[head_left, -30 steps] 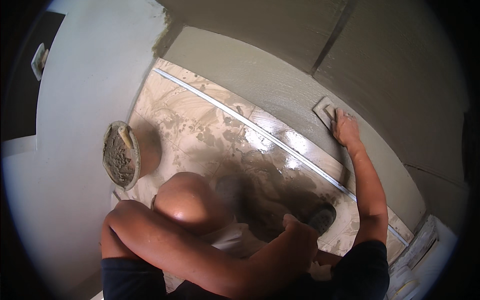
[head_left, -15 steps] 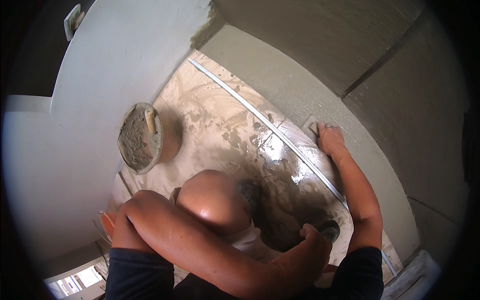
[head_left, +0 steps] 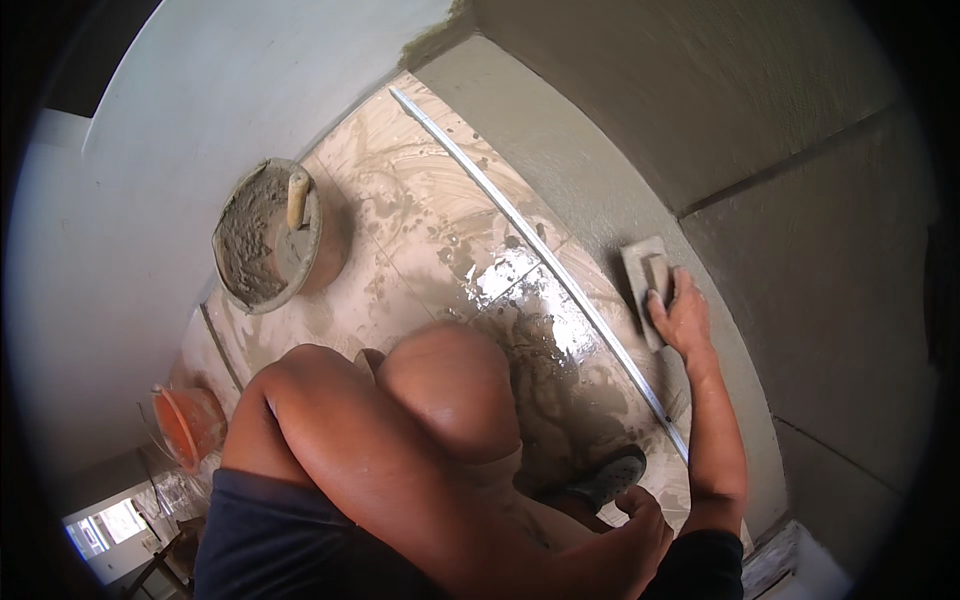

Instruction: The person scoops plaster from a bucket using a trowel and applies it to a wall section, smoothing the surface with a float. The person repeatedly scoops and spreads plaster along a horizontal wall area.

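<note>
In my right hand point(head_left: 682, 315) is a flat rectangular plastering float point(head_left: 640, 285), gripped by the handle on its back. One long edge of the float is tilted up, over a band of smooth wet cement point(head_left: 590, 170) along the wall's foot; I cannot tell if it touches. My left hand point(head_left: 640, 530) is low in the middle, beside a dark shoe point(head_left: 612, 475). Its fingers curl inward and its palm is hidden. A long metal straightedge point(head_left: 540, 245) lies on the floor along the cement band's inner side.
A bucket point(head_left: 332, 250) of grey mortar stands at the left, a wooden-handled tool point(head_left: 298, 200) in it. Farther down lies an orange bucket point(head_left: 190, 425). Wet, smeared tiles point(head_left: 400, 200) cover the floor. A grey wall point(head_left: 800, 230) rises at the right, a white one point(head_left: 230, 90) at the left.
My right hand has brought the float nearer the wall and turned it more upright, its edge now raised. The view has shifted, showing more of the orange bucket.
</note>
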`<state>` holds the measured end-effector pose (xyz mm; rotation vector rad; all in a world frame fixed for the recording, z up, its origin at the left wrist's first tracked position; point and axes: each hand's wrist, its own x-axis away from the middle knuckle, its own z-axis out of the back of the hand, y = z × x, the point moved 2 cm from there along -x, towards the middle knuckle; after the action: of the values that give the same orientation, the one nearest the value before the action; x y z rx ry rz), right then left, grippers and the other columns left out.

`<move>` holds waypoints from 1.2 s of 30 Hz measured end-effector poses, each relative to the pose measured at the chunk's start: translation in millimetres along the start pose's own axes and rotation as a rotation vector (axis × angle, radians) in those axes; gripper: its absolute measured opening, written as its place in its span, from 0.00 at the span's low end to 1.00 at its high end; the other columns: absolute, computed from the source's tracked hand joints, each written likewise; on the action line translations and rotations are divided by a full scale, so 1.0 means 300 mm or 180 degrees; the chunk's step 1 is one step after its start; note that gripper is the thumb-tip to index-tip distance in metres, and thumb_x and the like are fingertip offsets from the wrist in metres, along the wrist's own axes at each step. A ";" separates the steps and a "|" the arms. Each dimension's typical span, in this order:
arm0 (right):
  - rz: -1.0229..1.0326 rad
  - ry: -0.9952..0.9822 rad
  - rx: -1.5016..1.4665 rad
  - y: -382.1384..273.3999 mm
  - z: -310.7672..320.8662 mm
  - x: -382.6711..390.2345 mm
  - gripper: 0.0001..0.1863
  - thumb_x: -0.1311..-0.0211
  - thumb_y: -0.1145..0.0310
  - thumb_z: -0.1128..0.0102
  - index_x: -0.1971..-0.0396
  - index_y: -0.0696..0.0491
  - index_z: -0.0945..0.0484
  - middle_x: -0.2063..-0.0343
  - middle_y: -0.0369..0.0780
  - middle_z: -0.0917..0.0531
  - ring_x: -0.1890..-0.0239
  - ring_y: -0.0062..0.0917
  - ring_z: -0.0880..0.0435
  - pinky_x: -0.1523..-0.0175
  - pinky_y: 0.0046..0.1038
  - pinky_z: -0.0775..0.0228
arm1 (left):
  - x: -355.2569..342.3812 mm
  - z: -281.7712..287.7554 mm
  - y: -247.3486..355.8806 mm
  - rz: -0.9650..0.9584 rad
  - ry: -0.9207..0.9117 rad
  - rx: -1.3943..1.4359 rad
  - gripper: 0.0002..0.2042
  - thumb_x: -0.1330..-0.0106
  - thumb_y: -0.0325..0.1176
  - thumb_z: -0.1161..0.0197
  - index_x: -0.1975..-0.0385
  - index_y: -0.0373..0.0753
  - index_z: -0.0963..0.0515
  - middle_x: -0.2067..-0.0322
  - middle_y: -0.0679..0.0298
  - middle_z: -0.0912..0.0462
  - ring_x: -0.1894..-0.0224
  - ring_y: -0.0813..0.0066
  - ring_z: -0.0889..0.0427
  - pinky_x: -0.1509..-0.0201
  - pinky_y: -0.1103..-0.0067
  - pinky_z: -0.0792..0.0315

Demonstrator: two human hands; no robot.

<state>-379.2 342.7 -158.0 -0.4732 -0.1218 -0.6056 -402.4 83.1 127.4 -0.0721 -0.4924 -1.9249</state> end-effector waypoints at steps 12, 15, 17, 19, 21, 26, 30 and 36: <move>0.1264 -0.0551 -0.0474 -0.608 -0.347 -0.043 0.23 0.35 0.59 0.37 0.47 0.57 0.31 0.55 0.57 0.20 0.52 0.56 0.19 0.45 0.51 0.27 | 0.095 0.000 -0.072 0.0074 0.0696 0.0342 0.16 0.33 0.41 0.42 0.56 0.35 0.16 0.59 0.58 0.17 0.54 0.62 0.20 0.44 0.57 0.28; 0.1067 -0.0444 -0.0297 -0.642 -0.314 -0.113 0.22 0.34 0.58 0.39 0.48 0.57 0.31 0.57 0.56 0.20 0.54 0.54 0.18 0.47 0.50 0.26 | 0.123 0.001 -0.116 0.0110 0.0809 0.0459 0.16 0.33 0.41 0.41 0.56 0.35 0.16 0.59 0.58 0.17 0.54 0.62 0.20 0.44 0.57 0.28; 0.0445 -0.0394 -0.0132 -0.636 -0.236 -0.217 0.21 0.31 0.56 0.41 0.48 0.55 0.31 0.61 0.53 0.20 0.59 0.49 0.18 0.49 0.48 0.25 | 0.148 0.000 -0.157 0.0167 0.0836 0.0539 0.16 0.33 0.41 0.41 0.56 0.35 0.16 0.59 0.58 0.17 0.54 0.62 0.20 0.44 0.57 0.28; 0.0364 -0.0048 0.0170 -0.588 -0.173 -0.357 0.21 0.31 0.58 0.40 0.49 0.57 0.31 0.58 0.56 0.18 0.56 0.52 0.17 0.49 0.50 0.25 | 0.167 0.006 -0.184 0.0199 0.0834 0.0614 0.16 0.33 0.41 0.41 0.56 0.35 0.16 0.59 0.58 0.17 0.54 0.63 0.20 0.44 0.57 0.28; 0.0369 0.0241 0.0589 -0.444 -0.155 -0.482 0.21 0.31 0.59 0.40 0.48 0.58 0.31 0.54 0.56 0.18 0.51 0.52 0.18 0.45 0.50 0.26 | 0.166 0.006 -0.217 0.0126 0.0855 0.0670 0.16 0.33 0.41 0.41 0.56 0.35 0.16 0.59 0.58 0.17 0.54 0.63 0.19 0.43 0.57 0.28; 0.0148 -0.0141 0.0784 -0.449 -0.217 -0.653 0.21 0.32 0.61 0.39 0.48 0.58 0.30 0.49 0.54 0.18 0.45 0.48 0.18 0.39 0.46 0.26 | 0.156 0.028 -0.272 0.0243 0.0680 0.0715 0.16 0.33 0.41 0.41 0.56 0.35 0.16 0.59 0.58 0.17 0.54 0.63 0.19 0.43 0.57 0.28; 0.0212 -0.0353 0.0607 -0.477 -0.297 -0.706 0.20 0.32 0.62 0.39 0.48 0.58 0.28 0.49 0.54 0.17 0.43 0.46 0.18 0.38 0.44 0.26 | 0.115 0.043 -0.297 0.0309 0.0566 0.0754 0.16 0.33 0.41 0.41 0.56 0.35 0.16 0.59 0.59 0.17 0.54 0.63 0.19 0.43 0.57 0.28; 0.0591 -0.0403 0.0535 -0.475 -0.443 -0.790 0.16 0.33 0.67 0.44 0.50 0.58 0.26 0.51 0.56 0.17 0.46 0.48 0.16 0.39 0.45 0.25 | 0.018 0.005 -0.305 0.0848 0.0484 0.1265 0.13 0.35 0.39 0.39 0.60 0.37 0.17 0.60 0.61 0.17 0.55 0.65 0.19 0.44 0.61 0.26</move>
<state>-658.6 301.7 -278.4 -0.3550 -0.2445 -0.3796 -486.9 108.3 102.4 0.2527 -0.7152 -1.5312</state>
